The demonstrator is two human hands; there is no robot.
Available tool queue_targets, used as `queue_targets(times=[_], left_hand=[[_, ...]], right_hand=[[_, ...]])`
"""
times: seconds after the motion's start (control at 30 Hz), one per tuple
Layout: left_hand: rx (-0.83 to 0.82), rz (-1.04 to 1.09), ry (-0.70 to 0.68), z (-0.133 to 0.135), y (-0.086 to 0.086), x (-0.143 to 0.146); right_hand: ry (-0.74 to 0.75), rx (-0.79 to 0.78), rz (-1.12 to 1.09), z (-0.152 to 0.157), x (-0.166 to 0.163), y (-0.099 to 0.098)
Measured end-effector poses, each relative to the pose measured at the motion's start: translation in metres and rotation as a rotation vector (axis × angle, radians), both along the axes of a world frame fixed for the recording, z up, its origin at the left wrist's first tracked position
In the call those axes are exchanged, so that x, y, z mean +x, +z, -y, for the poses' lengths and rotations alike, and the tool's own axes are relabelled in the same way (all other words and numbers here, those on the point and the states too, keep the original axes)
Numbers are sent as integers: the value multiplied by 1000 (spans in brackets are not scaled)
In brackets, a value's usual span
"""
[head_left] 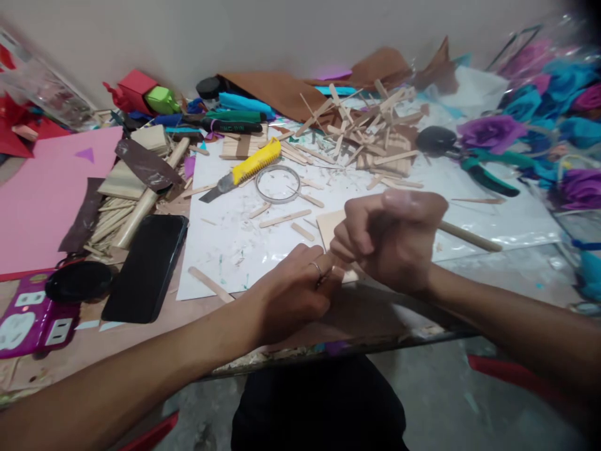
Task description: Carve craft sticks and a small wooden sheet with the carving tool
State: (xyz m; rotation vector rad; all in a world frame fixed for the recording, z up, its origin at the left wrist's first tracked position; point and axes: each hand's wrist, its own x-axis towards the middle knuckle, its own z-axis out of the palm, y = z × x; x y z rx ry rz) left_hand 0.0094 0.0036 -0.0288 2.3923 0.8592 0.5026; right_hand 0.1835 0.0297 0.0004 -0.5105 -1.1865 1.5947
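Note:
My left hand (295, 291), with a ring on one finger, rests low over the front of the white sheet (235, 244), its fingers curled and pressed together. My right hand (394, 241) is curled like a fist just right of it, slightly blurred, and their fingertips meet. Whatever either hand pinches is hidden by the fingers. A flat pale wooden piece (330, 224) shows partly behind the hands. From behind my right hand sticks out a thin round wooden rod (472, 237); I cannot tell if the hand touches it. A craft stick (210, 283) lies beside my left wrist.
A yellow cutter knife (256, 160), a clear ring (278, 184) and a heap of craft sticks (361, 125) lie beyond the hands. At left are a black phone (145, 269) and a purple glue-gun-like device (37, 313). Green-handled pliers (493, 172) and paper flowers (493, 133) are at right.

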Motion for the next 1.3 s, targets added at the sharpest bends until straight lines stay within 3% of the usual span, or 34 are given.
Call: queue_targets(times=[0.1, 0.33, 0.4, 0.57, 0.83, 1.0, 1.07, 1.17, 1.3], left_hand=[[56, -22, 15, 0, -3, -1], [62, -9, -62, -3, -3, -3], [151, -39, -76, -2, -4, -4], [550, -132, -105, -3, -6, -8], [671, -150, -21, -7, -3, -4], [590, -83, 43, -12, -2, -7], [489, 9, 83, -13, -3, -9], [250, 145, 145, -16, -1, -10], [51, 159, 240, -18, 4, -11]], right_hand=[[51, -20, -33, -3, 0, 1], [-59, 37, 26, 6, -4, -3], [-17, 13, -15, 2, -2, -2], [145, -54, -23, -14, 9, 2], [30, 121, -89, 5, 6, -2], [-99, 149, -179, -7, 16, 5], [-138, 179, -10, -19, 25, 9], [-264, 427, 375, -35, 38, 10], [-113, 809, 834, -47, 47, 4]])
